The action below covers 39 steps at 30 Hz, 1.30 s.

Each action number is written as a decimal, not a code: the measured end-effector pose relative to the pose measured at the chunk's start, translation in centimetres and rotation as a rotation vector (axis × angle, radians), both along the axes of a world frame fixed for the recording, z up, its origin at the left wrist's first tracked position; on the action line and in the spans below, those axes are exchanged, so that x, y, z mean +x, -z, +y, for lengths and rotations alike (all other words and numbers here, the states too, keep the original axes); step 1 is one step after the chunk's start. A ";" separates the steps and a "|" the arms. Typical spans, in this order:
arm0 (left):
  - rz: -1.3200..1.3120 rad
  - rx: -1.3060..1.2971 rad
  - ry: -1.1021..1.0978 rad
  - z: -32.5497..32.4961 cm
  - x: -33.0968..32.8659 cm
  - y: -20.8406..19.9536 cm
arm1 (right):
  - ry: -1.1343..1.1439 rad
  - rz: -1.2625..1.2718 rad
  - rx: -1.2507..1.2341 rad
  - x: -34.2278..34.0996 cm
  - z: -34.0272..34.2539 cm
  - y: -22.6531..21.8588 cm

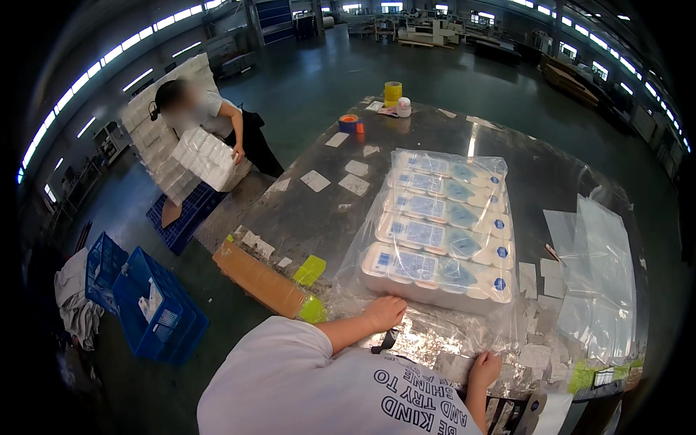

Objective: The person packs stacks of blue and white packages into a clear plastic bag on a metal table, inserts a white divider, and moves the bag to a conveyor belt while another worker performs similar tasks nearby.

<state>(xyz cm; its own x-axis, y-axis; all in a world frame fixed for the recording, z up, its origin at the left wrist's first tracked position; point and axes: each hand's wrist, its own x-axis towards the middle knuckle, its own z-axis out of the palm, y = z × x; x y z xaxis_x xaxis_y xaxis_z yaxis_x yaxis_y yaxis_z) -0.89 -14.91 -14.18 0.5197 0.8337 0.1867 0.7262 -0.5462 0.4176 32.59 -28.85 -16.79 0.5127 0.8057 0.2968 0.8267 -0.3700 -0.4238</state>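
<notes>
A large clear plastic bag (pixel 377 210) lies on the table in front of me. Inside it sit several white wrapped packs with blue print (pixel 446 228), side by side in rows. They look like paper rolls, though the wrapping hides their contents. My left hand (pixel 384 313) is closed on the near left part of the bag's loose film, close to the packs. Lower and to the right, my right hand (pixel 486 368) has its fingers curled round the film's near right edge. The fingertips of both hands are partly hidden.
Flat clear bags (pixel 602 283) lie at the right of the dark table (pixel 533 170). Tape rolls (pixel 393 94), an orange-and-blue roll (pixel 351 124) and a white jar (pixel 404 107) stand at the far end. Blue crates (pixel 156 304) are at left. A co-worker (pixel 217 116) holds wrapped packs (pixel 206 156) beside a stack.
</notes>
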 end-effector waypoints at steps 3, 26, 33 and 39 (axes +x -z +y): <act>-0.046 0.064 -0.018 -0.1 0.0 0.4 | -0.002 -0.009 -0.013 0.1 0.1 0.1; 0.002 -0.007 0.010 0.4 -0.1 0.2 | -0.015 -0.001 -0.065 -0.2 0.2 -0.9; -0.005 0.000 -0.010 0.0 -0.3 0.2 | -0.025 -0.013 -0.060 -0.3 0.2 -1.1; 0.012 -0.066 -0.008 0.5 0.8 -1.0 | 0.004 -0.053 -0.059 0.3 -0.5 0.0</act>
<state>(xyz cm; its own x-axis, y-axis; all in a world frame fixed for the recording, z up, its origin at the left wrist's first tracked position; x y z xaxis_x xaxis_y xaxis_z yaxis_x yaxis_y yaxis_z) -0.11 -14.45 -13.22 0.5146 0.8482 0.1253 0.7356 -0.5118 0.4438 32.92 -29.35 -16.79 0.5005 0.8205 0.2760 0.8461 -0.3962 -0.3565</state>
